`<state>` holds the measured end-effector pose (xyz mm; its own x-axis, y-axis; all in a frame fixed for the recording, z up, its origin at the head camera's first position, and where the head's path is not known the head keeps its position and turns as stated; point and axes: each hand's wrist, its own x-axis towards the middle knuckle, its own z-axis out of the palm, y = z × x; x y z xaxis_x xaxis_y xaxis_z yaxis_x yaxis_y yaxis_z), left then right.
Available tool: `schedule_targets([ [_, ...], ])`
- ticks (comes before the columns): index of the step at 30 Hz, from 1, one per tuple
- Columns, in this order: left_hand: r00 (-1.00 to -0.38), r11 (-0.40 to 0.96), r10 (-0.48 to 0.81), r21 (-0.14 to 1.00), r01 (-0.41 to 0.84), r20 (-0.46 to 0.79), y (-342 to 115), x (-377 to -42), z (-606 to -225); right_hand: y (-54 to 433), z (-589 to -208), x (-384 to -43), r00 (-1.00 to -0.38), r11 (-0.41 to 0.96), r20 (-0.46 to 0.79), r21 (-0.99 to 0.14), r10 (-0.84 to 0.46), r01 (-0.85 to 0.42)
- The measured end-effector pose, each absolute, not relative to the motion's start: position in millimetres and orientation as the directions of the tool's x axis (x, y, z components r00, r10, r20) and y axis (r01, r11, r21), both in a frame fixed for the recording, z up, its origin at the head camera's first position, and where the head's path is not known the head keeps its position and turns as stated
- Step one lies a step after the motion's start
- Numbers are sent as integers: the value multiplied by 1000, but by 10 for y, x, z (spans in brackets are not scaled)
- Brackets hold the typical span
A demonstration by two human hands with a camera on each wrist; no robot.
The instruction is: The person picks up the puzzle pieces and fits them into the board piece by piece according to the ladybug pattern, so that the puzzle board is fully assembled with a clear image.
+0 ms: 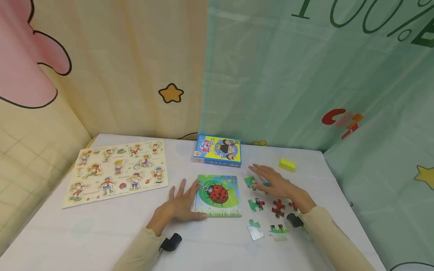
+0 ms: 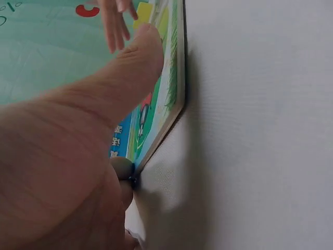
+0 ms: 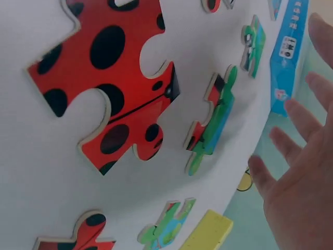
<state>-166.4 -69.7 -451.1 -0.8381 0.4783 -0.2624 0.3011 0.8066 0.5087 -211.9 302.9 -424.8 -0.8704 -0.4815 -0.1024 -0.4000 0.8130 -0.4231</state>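
Observation:
A square puzzle board [image 1: 218, 195] with a red ladybug on green lies at the table's centre. My left hand [image 1: 181, 207] is spread at its left side, fingertips at the left edge and thumb by the near-left corner. In the left wrist view the thumb [image 2: 130, 67] overlaps the board's rim. My right hand [image 1: 274, 182] reaches over loose jigsaw pieces right of the board, fingers extended, holding nothing. Among them are a red spotted piece [image 3: 130, 73], a green and red piece [image 3: 212, 125] and a white and green piece [image 1: 255, 231]. Some pieces are partly hidden under my right hand and forearm.
A blue and yellow box [image 1: 218, 150] stands behind the ladybug board. On the left lies a wooden board [image 1: 112, 171] with sports figures. A yellow block [image 1: 287, 164] sits at the back right. Curtains [image 1: 254, 75] hang behind the white table [image 1: 203, 248].

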Motion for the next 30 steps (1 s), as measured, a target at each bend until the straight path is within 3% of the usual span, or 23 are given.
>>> schedule_targets([
  [6,-815,785,507,540,303,-280,-716,-1731,-4526,3071,-4315,-2284,-829,768,-179,-516,-530,-380],
  [12,-807,767,525,559,314,-268,-730,-1803,-4530,3106,-4343,-2358,-811,734,-167,-555,-561,-392],
  [17,-804,767,531,555,323,-267,-762,-1843,-4553,3088,-4369,-2366,-799,719,-136,-542,-585,-435],
  [30,-807,746,535,589,311,-250,-810,-1784,-4600,3020,-4417,-2337,-841,770,-116,-481,-529,-418],
])
